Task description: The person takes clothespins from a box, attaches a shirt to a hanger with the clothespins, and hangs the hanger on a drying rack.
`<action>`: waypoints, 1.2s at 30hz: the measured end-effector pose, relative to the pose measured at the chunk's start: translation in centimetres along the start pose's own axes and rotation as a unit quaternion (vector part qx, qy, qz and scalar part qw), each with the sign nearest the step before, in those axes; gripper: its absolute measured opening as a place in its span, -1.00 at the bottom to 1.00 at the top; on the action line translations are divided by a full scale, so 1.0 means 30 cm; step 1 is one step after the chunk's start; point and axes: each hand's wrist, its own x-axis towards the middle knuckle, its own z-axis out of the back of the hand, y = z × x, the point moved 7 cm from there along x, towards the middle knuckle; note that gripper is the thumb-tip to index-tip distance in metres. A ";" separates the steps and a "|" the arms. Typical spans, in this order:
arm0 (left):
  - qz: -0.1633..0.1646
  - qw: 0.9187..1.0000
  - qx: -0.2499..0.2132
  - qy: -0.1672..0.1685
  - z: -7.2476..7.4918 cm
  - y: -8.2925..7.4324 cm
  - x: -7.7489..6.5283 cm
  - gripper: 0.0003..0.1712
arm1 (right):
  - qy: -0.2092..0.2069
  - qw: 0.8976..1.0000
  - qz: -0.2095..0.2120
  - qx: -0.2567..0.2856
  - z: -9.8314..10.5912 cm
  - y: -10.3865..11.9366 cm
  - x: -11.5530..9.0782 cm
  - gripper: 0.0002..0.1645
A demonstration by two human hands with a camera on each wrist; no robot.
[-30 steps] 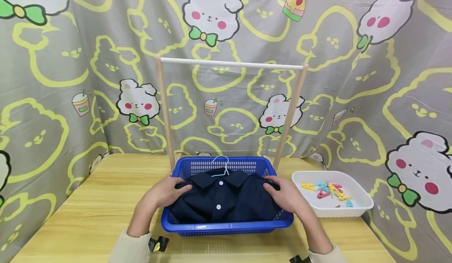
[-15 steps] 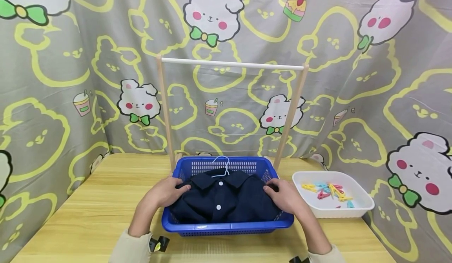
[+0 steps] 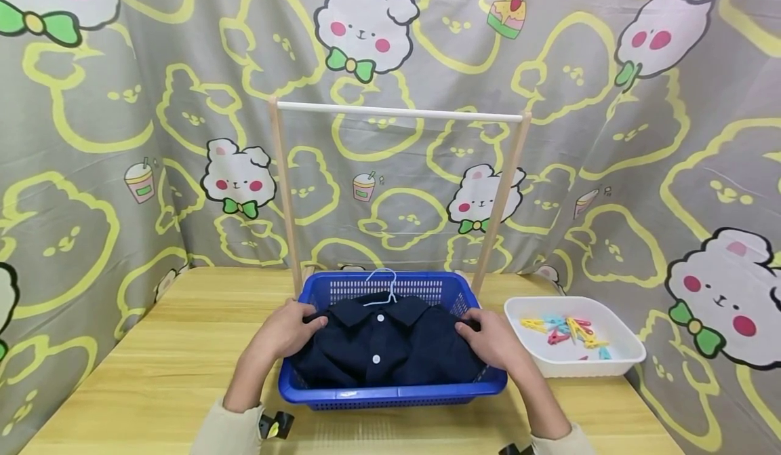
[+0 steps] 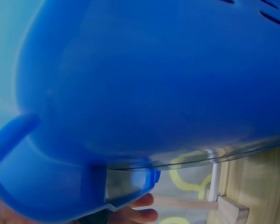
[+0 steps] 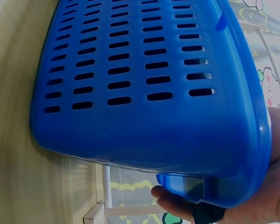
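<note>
A dark navy button-up shirt (image 3: 403, 353) with white buttons lies in a blue perforated plastic basket (image 3: 390, 392). The light-blue hook of a hanger (image 3: 390, 285) sticks up out of its collar; the rest of the hanger is hidden. At the basket's left side my left hand (image 3: 285, 329) pinches the shirt's shoulder between thumb and fingers. My right hand (image 3: 493, 338) grips the opposite shoulder at the right side. Both wrist views are mostly filled by the basket's outer wall (image 5: 130, 130). Beside the fingers (image 5: 170, 204) in the right wrist view, dark cloth shows at the rim.
Behind the basket stands a wooden rack with a white crossbar (image 3: 396, 110). On the right, a white tray (image 3: 586, 368) holds several coloured clothespins (image 3: 579, 329). All this is on a wooden table (image 3: 152, 373), with a patterned curtain (image 3: 403, 150) around it.
My left hand has shifted very slightly, and dark cloth shows more plainly between its thumb and fingers. The right hand, basket and hanger hook stay almost where they were.
</note>
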 end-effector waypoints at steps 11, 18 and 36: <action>-0.017 0.998 -0.026 -0.050 0.030 -0.011 0.004 -0.69 | -0.038 0.999 -0.013 -0.009 0.037 0.013 -0.005 -0.85; -0.016 0.997 -0.049 -0.065 0.052 -0.019 -0.001 -0.61 | -0.059 0.998 -0.028 0.005 0.059 0.020 -0.010 -0.85; 0.015 0.991 -0.087 -0.101 0.136 -0.026 -0.014 -0.69 | -0.088 0.990 -0.062 0.089 0.108 0.037 -0.008 -0.85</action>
